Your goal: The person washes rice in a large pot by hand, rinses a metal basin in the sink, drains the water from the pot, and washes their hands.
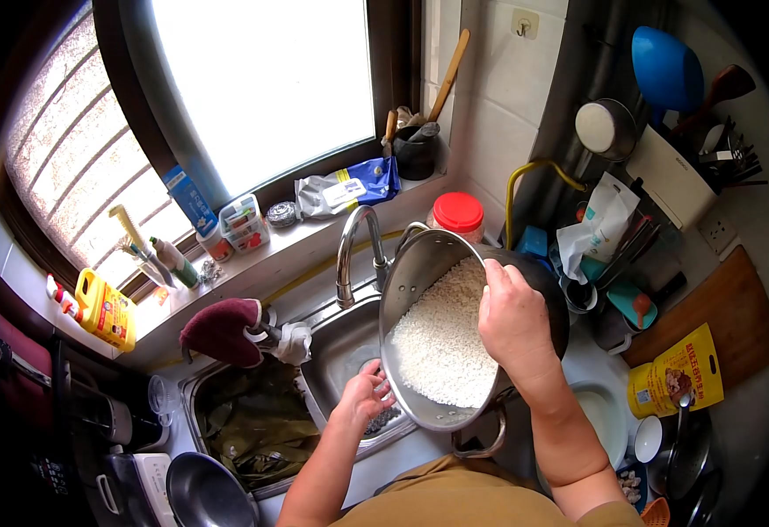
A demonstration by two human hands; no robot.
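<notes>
A large steel pot is tilted over the right basin of the sink, its mouth facing the camera. White rice lies inside it. My right hand grips the pot's rim on the right, fingers curled over the edge. At the pot's lower left side, my left hand is held palm up with its fingers apart, close to or touching the wall. The faucet stands just left of the pot. Dark green leaves fill the left basin.
A maroon cloth hangs behind the left basin. Bottles and packets line the windowsill. A red-lidded jar stands behind the pot. Right of it are a yellow bag, a white bowl and a cutting board. A dark pan sits at lower left.
</notes>
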